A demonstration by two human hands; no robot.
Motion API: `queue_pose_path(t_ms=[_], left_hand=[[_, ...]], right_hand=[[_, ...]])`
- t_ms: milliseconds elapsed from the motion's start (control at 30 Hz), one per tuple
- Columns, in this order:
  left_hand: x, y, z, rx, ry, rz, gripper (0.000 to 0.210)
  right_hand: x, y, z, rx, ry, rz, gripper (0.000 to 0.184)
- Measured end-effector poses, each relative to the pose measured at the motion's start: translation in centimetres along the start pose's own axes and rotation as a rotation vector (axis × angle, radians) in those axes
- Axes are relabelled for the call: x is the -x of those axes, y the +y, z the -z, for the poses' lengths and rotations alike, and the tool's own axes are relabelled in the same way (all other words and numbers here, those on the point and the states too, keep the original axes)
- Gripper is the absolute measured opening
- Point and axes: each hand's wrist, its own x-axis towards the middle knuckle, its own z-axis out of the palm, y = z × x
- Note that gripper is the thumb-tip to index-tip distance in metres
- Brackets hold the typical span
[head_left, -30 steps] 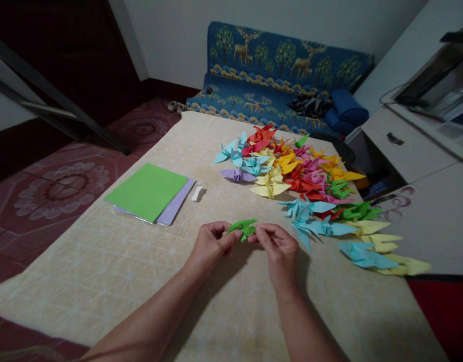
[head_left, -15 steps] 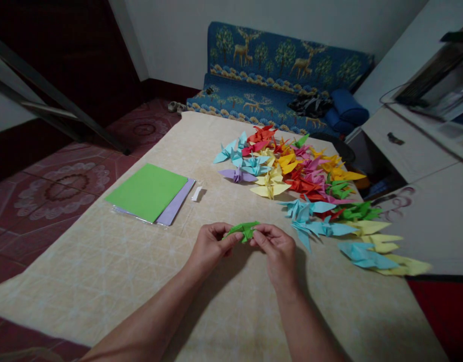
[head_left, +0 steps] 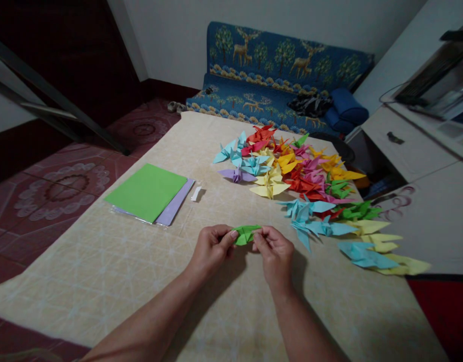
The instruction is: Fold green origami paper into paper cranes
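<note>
Okay, left hand (head_left: 212,247) and right hand (head_left: 275,250) have fingers clamped on green folded paper (head_left: 246,236) just below frame centre, paper cranes (head_left: 304,185) frame right on bench (head_left: 141,281).

1. Your left hand (head_left: 212,247) pinches one end of a green folded paper (head_left: 244,236); your right hand (head_left: 275,250) pinches the other.
2. You hold it above a pale patterned tablecloth (head_left: 121,281).
3. To your left, a green sheet (head_left: 148,192) partly covers a purple sheet (head_left: 175,205), near a white scrap (head_left: 196,193).
4. To your right spread many colourful paper cranes (head_left: 286,163).
5. Beyond the table's far edge stands a blue deer-patterned sofa (head_left: 272,60).
</note>
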Motion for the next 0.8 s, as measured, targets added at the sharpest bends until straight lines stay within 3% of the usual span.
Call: queue_pose_path(t_ms=[200,433,567,800], left_hand=[[-0.1,-0.5,0.1,-0.128,0.051,-0.017,0.037],[-0.3,-0.5,0.4,-0.342,0.047,-0.162,0.046],[-0.4,-0.9,0.5,-0.353,0.089,-0.162,0.057],[-0.2,-0.6,0.4,-0.286,0.007,-0.139,0.043]], right_hand=[[0.1,0.0,0.0,-0.003,0.026,0.021,0.015],[0.1,-0.3,0.0,-0.053,0.086,0.072,0.015],[0.0,-0.1,0.1,-0.086,0.108,0.068,0.013],[-0.6,1.0,0.5,-0.192,0.175,0.048,0.014]])
